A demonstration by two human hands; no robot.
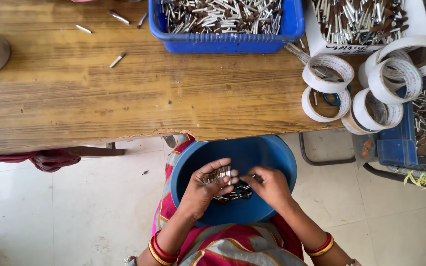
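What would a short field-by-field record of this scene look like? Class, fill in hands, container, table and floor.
left hand: cupped, holds a bundle of small metal pieces
right hand: fingers pinch at the loose pieces beside the bundle
container: round blue tub on the lap, under both hands
table: wooden, bears a blue tray full of similar pieces, tape rolls at its right end
floor: pale tiles
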